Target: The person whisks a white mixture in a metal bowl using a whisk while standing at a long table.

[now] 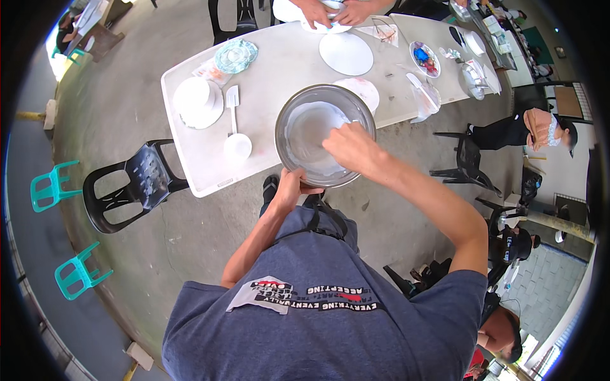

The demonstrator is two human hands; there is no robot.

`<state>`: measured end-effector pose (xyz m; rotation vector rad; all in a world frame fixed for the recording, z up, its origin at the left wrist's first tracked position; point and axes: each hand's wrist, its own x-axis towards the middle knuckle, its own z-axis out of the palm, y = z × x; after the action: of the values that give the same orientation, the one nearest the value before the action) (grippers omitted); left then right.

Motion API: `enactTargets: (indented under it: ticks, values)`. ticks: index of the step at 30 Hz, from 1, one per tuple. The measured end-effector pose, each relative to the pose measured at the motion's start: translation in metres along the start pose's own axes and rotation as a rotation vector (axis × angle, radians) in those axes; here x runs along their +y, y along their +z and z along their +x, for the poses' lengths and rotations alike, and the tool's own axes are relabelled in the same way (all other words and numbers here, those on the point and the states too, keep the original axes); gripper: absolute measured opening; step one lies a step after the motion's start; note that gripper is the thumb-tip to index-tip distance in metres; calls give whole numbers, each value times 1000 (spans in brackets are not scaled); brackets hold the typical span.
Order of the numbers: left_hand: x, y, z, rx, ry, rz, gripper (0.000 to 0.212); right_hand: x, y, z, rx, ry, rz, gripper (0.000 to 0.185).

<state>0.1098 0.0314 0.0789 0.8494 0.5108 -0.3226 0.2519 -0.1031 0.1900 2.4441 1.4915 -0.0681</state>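
A large stainless steel mixing bowl [305, 138] is tilted at the table's near edge, with white residue smeared over its inner wall. My left hand [291, 186] grips the bowl's rim at the lower left. My right hand [350, 145] is closed inside the bowl; a small pale bit shows by its fingers, too little to name. Left of the bowl lie a white spatula [232, 97] and a small round white container [238, 146]. Beyond them stands a white round cake-like form [195, 97] on a white board.
Across the white table [286, 57], another person's hands [329, 14] work at a white round thing. A white disc [346, 53], a teal-and-white round item [236, 55] and a plate of colourful items [424, 59] lie there. Black chairs [147, 176] flank the table; a person [524, 128] is at right.
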Motion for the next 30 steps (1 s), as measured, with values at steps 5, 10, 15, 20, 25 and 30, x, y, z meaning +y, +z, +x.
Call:
enactTargets:
  ticks: [5,10,15,20,25,30]
  values:
    - [-9,-11,4,-29,-1,10,46,16,-15,7,-168,98,-39,8]
    - [-10,-16,7,-30,-50,1,44,15,-8,4,-73,89,-5,8]
    - [4,-17,1,-46,-20,43,44,8,-8,11,9,6,-24,8]
    - [2,-22,3,-31,-8,61,45,1,-10,15,74,-15,-49,7]
    - [8,-22,2,-83,-49,22,40,14,-26,13,-147,97,56,10]
    - [2,-30,10,-92,-106,12,47,-9,-10,6,-89,-61,60,9]
